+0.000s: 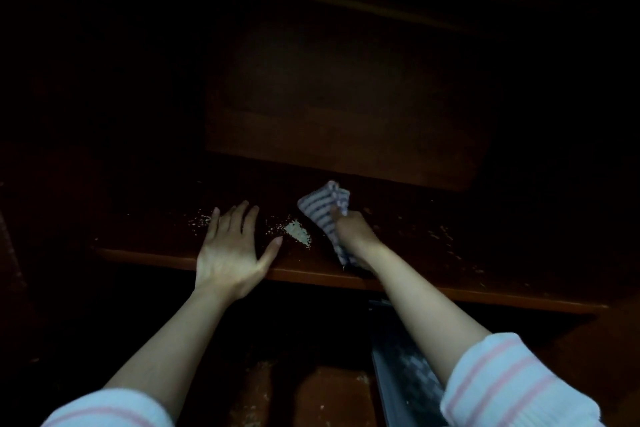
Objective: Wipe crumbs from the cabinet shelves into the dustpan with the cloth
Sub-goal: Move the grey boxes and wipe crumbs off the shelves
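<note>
A dark brown wooden cabinet shelf (415, 284) runs across the dim view. My left hand (230, 250) lies flat on it with fingers spread, near its front edge. My right hand (353, 232) grips a striped white and blue cloth (323, 208) bunched on the shelf. Between the two hands lies a pale pile of crumbs (297, 232). More crumbs (200, 220) are scattered left of my left hand. A grey dustpan (401, 378) with pale dust in it sits below the shelf, partly hidden under my right forearm.
The cabinet's back panel (346, 94) rises dark behind the shelf. Faint specks (440, 234) dot the shelf to the right of the cloth. A lower shelf (332, 392) with dusty patches shows beneath, left of the dustpan. Both sleeves are white with pink stripes.
</note>
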Available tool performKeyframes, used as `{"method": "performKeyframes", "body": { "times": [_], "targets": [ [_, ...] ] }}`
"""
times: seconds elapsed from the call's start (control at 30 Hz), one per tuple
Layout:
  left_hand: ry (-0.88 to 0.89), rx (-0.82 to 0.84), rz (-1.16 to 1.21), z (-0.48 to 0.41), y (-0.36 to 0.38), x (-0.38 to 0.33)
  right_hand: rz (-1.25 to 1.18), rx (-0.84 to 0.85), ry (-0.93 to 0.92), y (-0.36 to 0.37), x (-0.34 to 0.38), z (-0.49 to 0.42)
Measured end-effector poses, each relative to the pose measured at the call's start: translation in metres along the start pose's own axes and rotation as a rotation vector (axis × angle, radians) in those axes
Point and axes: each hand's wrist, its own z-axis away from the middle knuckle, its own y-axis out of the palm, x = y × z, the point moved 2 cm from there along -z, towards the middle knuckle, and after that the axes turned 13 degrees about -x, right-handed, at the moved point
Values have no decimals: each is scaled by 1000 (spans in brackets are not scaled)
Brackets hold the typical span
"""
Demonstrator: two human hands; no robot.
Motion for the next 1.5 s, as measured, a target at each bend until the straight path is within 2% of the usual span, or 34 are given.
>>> {"method": "performKeyframes", "body": {
  "times": [0.1, 0.17, 0.27, 0.33, 0.37, 0.57, 0.6, 0.67, 0.73, 0.83, 0.9, 1.0, 1.17, 1.33, 1.5],
  "targets": [
    [-2, -11, 25, 1, -1, 0, -311, -148, -24, -20, 2, -9],
    [4, -5, 15, 1, 0, 0, -347, -255, -92, -35, -2, -20],
    [13, 0, -15, 0, 1, 0, -133, -191, -125, -42, -18, -29],
    [14, 6, -24, 0, -1, 0, 42, -116, -80, -39, -30, -28],
    [13, 7, -20, 0, -1, -1, 34, -114, -54, -38, -32, -26],
    [-59, 25, 109, 3, -12, 7, -605, -369, 107, -52, -14, -23],
    [-98, 2, 121, 6, -18, 15, -709, -354, 142, -55, -8, -24],
    [-166, -59, 128, 15, -26, 34, -764, -243, 175, -55, 0, -28],
    [-243, -89, 127, 30, -31, 57, -670, -120, 166, -46, 12, -26],
    [-331, -52, 157, 52, -34, 85, -577, -65, 57, -23, 45, -24],
    [-321, -20, 151, 60, -32, 98, -534, -73, -34, -4, 73, -25],
    [-287, 0, 158, 62, -28, 109, -344, -74, -215, 22, 102, -29],
    [-237, -15, 144, 66, -27, 115, -74, -1, -420, 76, 118, -30],
    [-197, -33, 112, 66, -26, 117, 127, 102, -476, 144, 103, -22],
    [-209, -120, 142, 67, -21, 117, 352, 236, -509, 186, 104, -11]
  ]
}}
